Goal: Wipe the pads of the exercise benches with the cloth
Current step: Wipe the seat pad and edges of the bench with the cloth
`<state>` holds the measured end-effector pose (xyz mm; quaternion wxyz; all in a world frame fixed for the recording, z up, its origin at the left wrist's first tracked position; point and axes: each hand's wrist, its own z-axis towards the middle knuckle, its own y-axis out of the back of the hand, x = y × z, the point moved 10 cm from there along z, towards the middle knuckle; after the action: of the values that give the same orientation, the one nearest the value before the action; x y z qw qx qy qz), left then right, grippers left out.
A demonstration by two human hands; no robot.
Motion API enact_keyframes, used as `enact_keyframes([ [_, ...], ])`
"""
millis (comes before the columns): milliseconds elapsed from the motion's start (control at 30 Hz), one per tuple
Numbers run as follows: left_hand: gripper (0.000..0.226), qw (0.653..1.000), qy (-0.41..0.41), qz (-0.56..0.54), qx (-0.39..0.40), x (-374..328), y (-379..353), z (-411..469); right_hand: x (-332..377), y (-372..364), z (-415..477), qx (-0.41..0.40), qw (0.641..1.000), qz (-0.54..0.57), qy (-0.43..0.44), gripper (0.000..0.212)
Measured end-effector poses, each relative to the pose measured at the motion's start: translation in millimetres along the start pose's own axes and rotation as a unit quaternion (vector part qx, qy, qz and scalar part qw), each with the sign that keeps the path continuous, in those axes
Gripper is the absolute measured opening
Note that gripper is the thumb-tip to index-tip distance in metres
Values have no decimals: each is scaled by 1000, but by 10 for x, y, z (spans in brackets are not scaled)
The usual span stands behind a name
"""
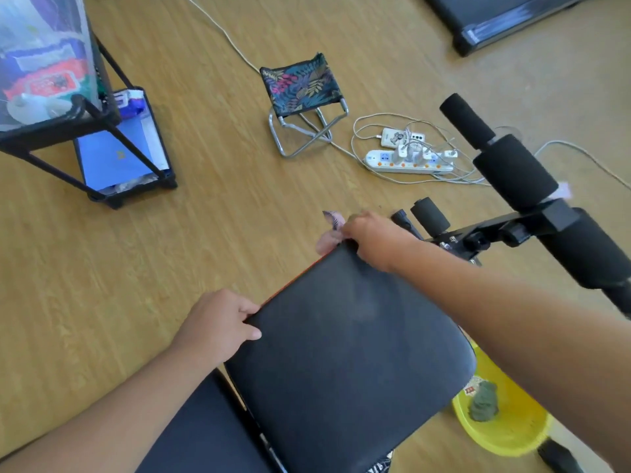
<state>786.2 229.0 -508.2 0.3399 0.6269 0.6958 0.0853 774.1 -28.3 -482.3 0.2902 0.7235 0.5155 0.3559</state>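
Note:
The black seat pad (341, 353) of an exercise bench fills the lower middle of the head view, with a second black pad (201, 435) below it at the left. My right hand (372, 238) is at the pad's far corner, closed on a pinkish patterned cloth (329, 232) that pokes out to its left. My left hand (218, 327) grips the pad's left edge, thumb on top. The bench's black foam rollers (512, 169) stick up at the right.
A small folding stool (302, 97) and a power strip (406, 162) with tangled white cables lie on the wooden floor ahead. A black rack (102, 158) stands at the left. A yellow basin (505, 425) holding a dark rag sits at the lower right. A treadmill (505, 18) is at the top right.

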Motion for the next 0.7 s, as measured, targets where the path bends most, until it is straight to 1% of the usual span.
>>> enact_keyframes([
  [67, 48, 1000, -11, 14, -14, -1, -2, -3, -566, 4, -49, -16, 992, 51, -117, 23],
  [100, 46, 1000, -12, 22, -16, 6, -9, 6, -769, -91, -127, -31, 981, 108, -161, 17],
  [133, 42, 999, -11, 31, -17, 7, -12, 14, -915, -209, -263, -49, 966, 166, -193, 12],
  [200, 35, 999, -5, 42, -14, 16, -10, 24, -1037, -443, -719, -87, 943, 226, -228, 14],
  [233, 34, 999, -4, 44, -14, 13, -2, 30, -1089, -577, -987, -94, 937, 236, -238, 16],
  [267, 32, 999, -5, 47, -13, 1, 2, 39, -1151, -726, -1250, -84, 938, 230, -247, 17],
  [333, 22, 999, -8, 49, -9, -35, -1, 42, -1282, -949, -1629, -38, 944, 184, -271, 19],
  [400, 21, 999, -3, 46, -11, -29, 18, 44, -1345, -946, -1565, -10, 935, 195, -294, 18],
  [433, 23, 999, -1, 44, -10, -17, 20, 44, -1271, -817, -1376, -9, 934, 208, -291, 17],
  [467, 25, 999, 1, 43, -6, -12, 12, 43, -1160, -625, -1106, -32, 935, 226, -271, 19],
  [533, 29, 999, 2, 33, -3, -12, -9, 41, -851, -151, -540, -104, 941, 245, -208, 24],
  [567, 31, 999, 4, 31, -10, -3, -16, 52, -675, 33, -336, -123, 943, 247, -185, 25],
  [633, 39, 999, 8, 32, -20, 16, -28, 79, -463, 166, -158, -140, 939, 269, -158, 24],
  [700, 43, 999, 13, 33, -20, 35, -39, 111, -486, 122, -310, -170, 942, 244, -155, 32],
])
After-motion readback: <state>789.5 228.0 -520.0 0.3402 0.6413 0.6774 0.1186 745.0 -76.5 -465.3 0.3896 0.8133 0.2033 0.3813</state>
